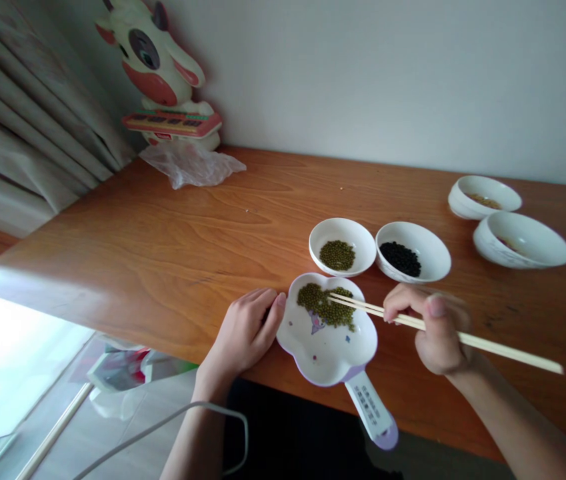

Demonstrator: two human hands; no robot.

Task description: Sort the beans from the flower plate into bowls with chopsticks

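Right hand [435, 333] is closed around light wooden chopsticks [507, 351], tips at the mung beans [323, 309] in a flower-shaped dish [330, 360] near the desk [187, 233] edge. Left hand [247, 330] is loosely curled by its rim, can't tell if it's gripping. Mung bean bowl [363, 243] and black bean bowl [435, 257] sit just behind.

Your right hand [433, 327] holds chopsticks [427, 325], tips in green beans [340, 315]; your left hand [253, 327] rests beside the dish [323, 353].
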